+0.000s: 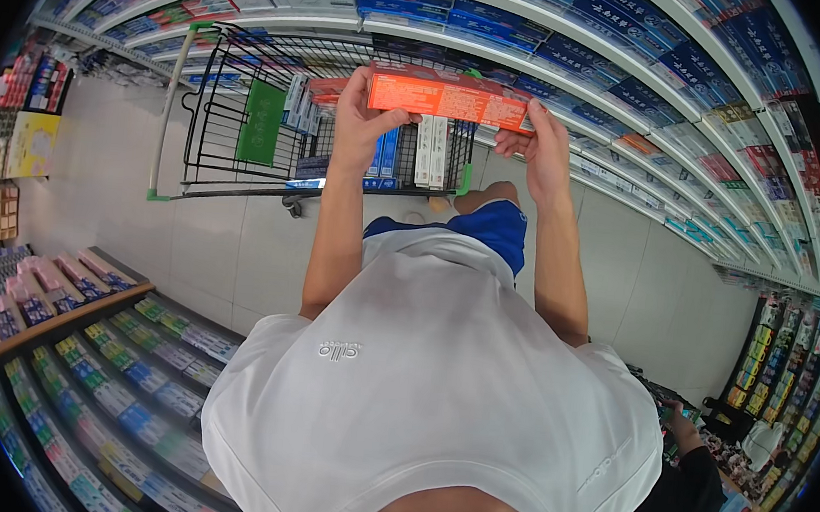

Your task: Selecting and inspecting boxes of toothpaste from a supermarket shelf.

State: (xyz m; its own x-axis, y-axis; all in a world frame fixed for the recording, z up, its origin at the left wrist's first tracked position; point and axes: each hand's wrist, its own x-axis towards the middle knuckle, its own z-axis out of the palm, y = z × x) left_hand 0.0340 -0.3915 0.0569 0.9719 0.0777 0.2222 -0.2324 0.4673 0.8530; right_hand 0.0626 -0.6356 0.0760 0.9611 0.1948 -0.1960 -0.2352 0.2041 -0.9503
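An orange-red carton (451, 100) with printed writing is held up in front of me, level, between both hands. My left hand (363, 122) grips its left end, the thumb along the lower edge. At its right end, my right hand (540, 140) has thumb and fingers on the corner. Behind and below the carton is a black wire shopping cart (207, 132) with green corners. Inside the cart lie white cartons (430, 153), blue cartons (383, 154) and a reddish carton (328, 89), partly hidden by my left hand and forearm. A green panel (261, 121) hangs in the cart.
Shelves (576, 74) of boxed goods curve across the far side and right. More shelves (104, 376) stand at the lower left, beside a wooden-edged display (69, 316). A person in dark clothing (687, 494) is at the lower right. Grey tiled floor (201, 247) lies under the cart.
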